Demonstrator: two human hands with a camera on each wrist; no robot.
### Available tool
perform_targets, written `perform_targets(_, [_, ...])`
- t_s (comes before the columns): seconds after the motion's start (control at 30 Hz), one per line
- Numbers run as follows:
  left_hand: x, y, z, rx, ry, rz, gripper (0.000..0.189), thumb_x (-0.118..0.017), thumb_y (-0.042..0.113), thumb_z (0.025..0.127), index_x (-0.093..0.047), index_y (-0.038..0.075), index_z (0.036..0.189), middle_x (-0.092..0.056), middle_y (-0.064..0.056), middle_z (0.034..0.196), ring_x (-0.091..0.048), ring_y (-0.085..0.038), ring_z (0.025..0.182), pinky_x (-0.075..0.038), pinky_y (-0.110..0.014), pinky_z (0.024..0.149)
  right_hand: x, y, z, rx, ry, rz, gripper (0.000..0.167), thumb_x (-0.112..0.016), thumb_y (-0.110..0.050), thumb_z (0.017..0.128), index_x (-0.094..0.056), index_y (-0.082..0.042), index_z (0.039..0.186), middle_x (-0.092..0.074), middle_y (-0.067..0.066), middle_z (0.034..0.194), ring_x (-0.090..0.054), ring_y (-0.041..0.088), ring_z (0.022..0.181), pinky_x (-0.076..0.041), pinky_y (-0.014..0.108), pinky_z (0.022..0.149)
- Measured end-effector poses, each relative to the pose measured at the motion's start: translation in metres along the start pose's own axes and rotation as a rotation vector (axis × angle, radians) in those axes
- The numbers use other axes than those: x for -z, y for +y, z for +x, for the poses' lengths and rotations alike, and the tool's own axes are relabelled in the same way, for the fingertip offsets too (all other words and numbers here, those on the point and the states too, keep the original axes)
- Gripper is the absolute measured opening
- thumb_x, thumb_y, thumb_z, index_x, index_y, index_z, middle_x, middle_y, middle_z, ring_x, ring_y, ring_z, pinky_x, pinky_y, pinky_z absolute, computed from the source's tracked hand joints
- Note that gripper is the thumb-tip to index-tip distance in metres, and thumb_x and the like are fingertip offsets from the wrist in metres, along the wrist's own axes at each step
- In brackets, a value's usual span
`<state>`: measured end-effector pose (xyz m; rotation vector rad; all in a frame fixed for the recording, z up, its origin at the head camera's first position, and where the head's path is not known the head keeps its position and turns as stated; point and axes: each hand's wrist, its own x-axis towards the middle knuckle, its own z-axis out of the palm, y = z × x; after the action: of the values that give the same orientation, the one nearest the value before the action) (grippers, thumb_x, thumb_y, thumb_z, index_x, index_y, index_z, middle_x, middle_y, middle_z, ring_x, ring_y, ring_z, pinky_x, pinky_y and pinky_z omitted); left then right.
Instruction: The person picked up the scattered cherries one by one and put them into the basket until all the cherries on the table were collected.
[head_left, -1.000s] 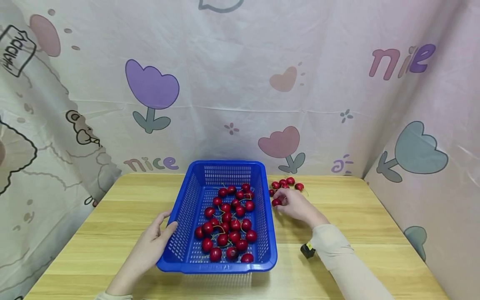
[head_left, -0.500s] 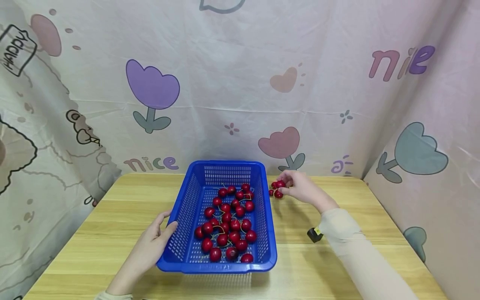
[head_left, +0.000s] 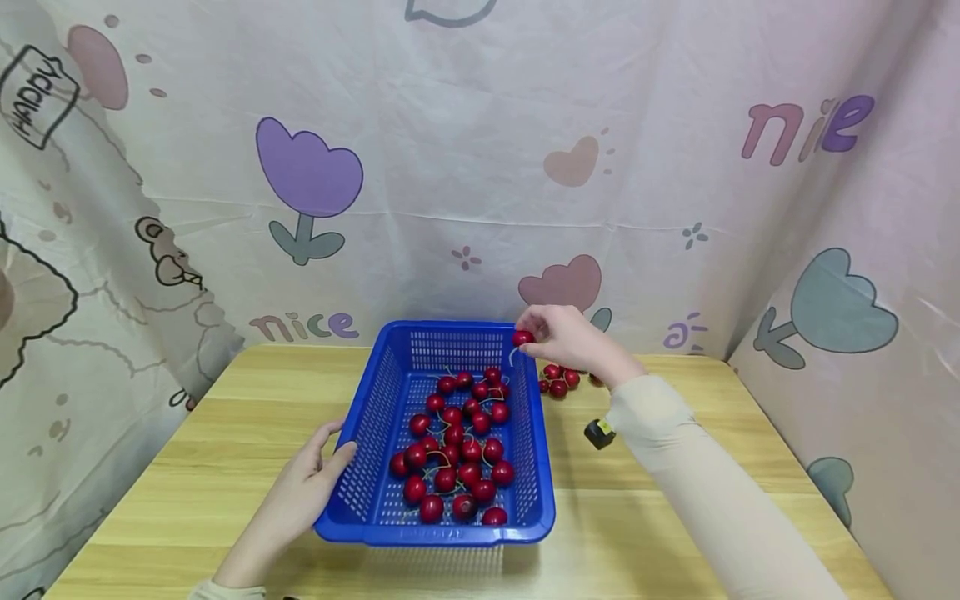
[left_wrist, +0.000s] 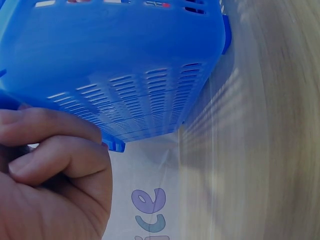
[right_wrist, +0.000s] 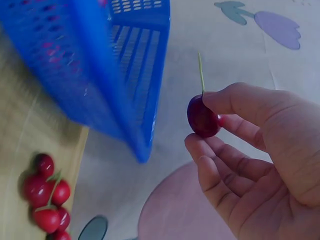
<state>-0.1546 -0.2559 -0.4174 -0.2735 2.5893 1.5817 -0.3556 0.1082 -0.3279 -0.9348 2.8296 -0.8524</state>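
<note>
A blue plastic basket (head_left: 435, 536) with slotted sides stands on the table, and many red cherries (head_left: 453, 435) with green stems lie on its floor. My left hand (head_left: 303, 483) holds the basket's left rim; in the left wrist view its curled fingers (left_wrist: 60, 150) are at the rim. Over the far right corner of the basket, my right hand (head_left: 573, 342) pinches one cherry (head_left: 522, 337) between thumb and fingers. The right wrist view shows this dark red cherry (right_wrist: 204, 117) with its thin stem pointing up. A small group of cherries (head_left: 557, 388) rests just right of the basket.
The wooden table (head_left: 187, 483) meets a printed cloth backdrop (head_left: 450, 167) behind, with more cloth at both sides. A small black block with a yellow patch (head_left: 599, 433) sits at the right wrist. One more cherry (head_left: 596, 379) shows partly behind the right forearm.
My right hand has gone from the cherries on the table up and left to the basket's far right corner, carrying one cherry. My left hand stays on the rim.
</note>
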Motion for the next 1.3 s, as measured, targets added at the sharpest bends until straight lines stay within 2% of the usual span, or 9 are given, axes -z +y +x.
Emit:
perform_targets(0.13, [0.000, 0.000, 0.000, -0.001, 0.000, 0.002, 0.059, -0.050, 0.040, 0.115, -0.033, 0.013, 0.165, -0.074, -0.016, 0.099, -0.076, -0.024, 0.079, -0.067, -0.037, 0.063, -0.005, -0.016, 0.015, 0.020, -0.056, -0.030, 0.027, -0.081, -0.019, 0.097, -0.073, -0.011, 0.122, -0.071, 0.003, 0.097, -0.063, 0.017, 0.087, -0.057, 0.035, 0.087])
perform_targets(0.33, [0.000, -0.001, 0.001, -0.003, 0.002, 0.007, 0.059, -0.050, 0.040, 0.115, -0.034, 0.013, 0.165, -0.073, -0.016, 0.099, -0.076, -0.023, 0.079, -0.066, -0.037, 0.063, -0.026, -0.027, 0.032, 0.038, -0.142, -0.092, 0.028, -0.079, -0.018, 0.098, -0.073, -0.008, 0.122, -0.065, 0.002, 0.089, -0.057, 0.015, 0.079, -0.052, 0.029, 0.077])
perform_targets(0.5, [-0.001, -0.001, 0.001, -0.006, 0.000, -0.004, 0.059, -0.051, 0.040, 0.115, -0.034, 0.013, 0.164, -0.074, -0.016, 0.098, -0.076, -0.024, 0.078, -0.066, -0.037, 0.062, -0.041, -0.032, 0.041, 0.057, -0.197, -0.129, 0.025, -0.079, -0.016, 0.098, -0.073, -0.007, 0.121, -0.064, 0.003, 0.091, -0.056, 0.016, 0.081, -0.052, 0.029, 0.077])
perform_targets(0.73, [-0.001, 0.001, 0.001, -0.016, 0.003, -0.001, 0.058, -0.051, 0.040, 0.115, -0.035, 0.013, 0.164, -0.073, -0.015, 0.096, -0.076, -0.024, 0.076, -0.065, -0.036, 0.061, -0.057, -0.041, 0.047, 0.041, -0.267, -0.169, 0.023, -0.079, -0.019, 0.099, -0.074, -0.010, 0.120, -0.065, 0.004, 0.093, -0.058, 0.016, 0.080, -0.056, 0.027, 0.074])
perform_targets(0.9, [0.000, 0.001, 0.000, -0.016, 0.007, 0.001, 0.058, -0.051, 0.039, 0.115, -0.036, 0.012, 0.163, -0.073, -0.015, 0.094, -0.075, -0.024, 0.075, -0.065, -0.036, 0.060, -0.061, -0.047, 0.047, 0.038, -0.284, -0.151, 0.025, -0.079, -0.021, 0.100, -0.075, -0.010, 0.122, -0.067, 0.004, 0.096, -0.060, 0.016, 0.084, -0.058, 0.028, 0.077])
perform_targets(1.07, [0.000, 0.002, -0.001, -0.013, 0.007, 0.001, 0.057, -0.051, 0.038, 0.115, -0.037, 0.012, 0.163, -0.073, -0.015, 0.094, -0.075, -0.024, 0.075, -0.065, -0.036, 0.061, -0.061, -0.048, 0.044, 0.068, -0.272, -0.146, 0.022, -0.078, -0.023, 0.101, -0.075, -0.012, 0.119, -0.069, 0.003, 0.095, -0.060, 0.015, 0.083, -0.055, 0.028, 0.076])
perform_targets(1.3, [0.001, 0.001, -0.002, -0.009, 0.006, -0.004, 0.057, -0.050, 0.039, 0.115, -0.035, 0.012, 0.163, -0.073, -0.016, 0.097, -0.075, -0.024, 0.077, -0.065, -0.036, 0.061, -0.046, -0.041, 0.035, 0.096, -0.217, -0.124, 0.023, -0.077, -0.019, 0.101, -0.075, -0.010, 0.122, -0.074, 0.003, 0.103, -0.066, 0.014, 0.092, -0.060, 0.032, 0.087])
